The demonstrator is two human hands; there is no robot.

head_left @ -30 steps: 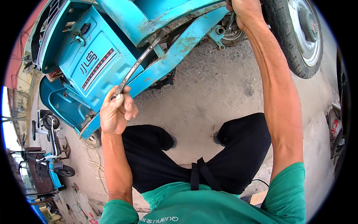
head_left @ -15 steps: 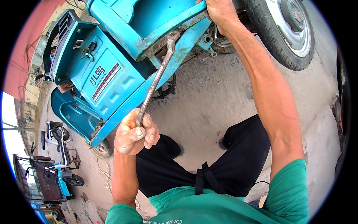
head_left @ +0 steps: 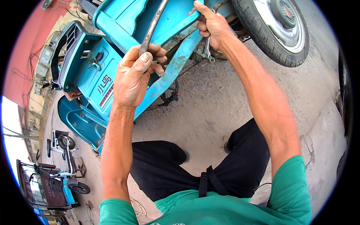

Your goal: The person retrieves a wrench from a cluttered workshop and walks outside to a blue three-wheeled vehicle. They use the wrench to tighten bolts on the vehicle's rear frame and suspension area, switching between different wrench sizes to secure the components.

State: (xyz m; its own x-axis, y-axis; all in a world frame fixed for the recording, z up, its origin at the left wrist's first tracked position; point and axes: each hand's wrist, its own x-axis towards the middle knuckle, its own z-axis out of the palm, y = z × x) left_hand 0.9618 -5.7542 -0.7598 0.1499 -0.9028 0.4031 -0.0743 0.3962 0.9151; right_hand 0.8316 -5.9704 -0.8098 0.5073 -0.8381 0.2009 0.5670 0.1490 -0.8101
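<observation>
My left hand (head_left: 133, 73) is closed around the lower end of a long, worn ring spanner (head_left: 154, 23). The spanner's shaft slants up in front of the blue vehicle body (head_left: 131, 33), and its far end is cut off by the picture's top edge. My right hand (head_left: 215, 30) is at the rim of the body beside the rear wheel, its fingers curled round a smaller shiny spanner (head_left: 207, 47). One end of that spanner shows below the fingers, close to a blue bracket on the frame.
A black-tyred wheel with a chrome cover (head_left: 279, 24) stands at the upper right. The blue front panel and dark seat frame (head_left: 69, 56) lie left. Parked at the lower left are a small two-wheeler (head_left: 67, 161) and a covered vehicle (head_left: 41, 183). Concrete ground (head_left: 202, 101) lies beneath.
My left hand has risen with the ring spanner, whose upper end has left the picture. My right hand sits lower in view, and more of the small spanner shows.
</observation>
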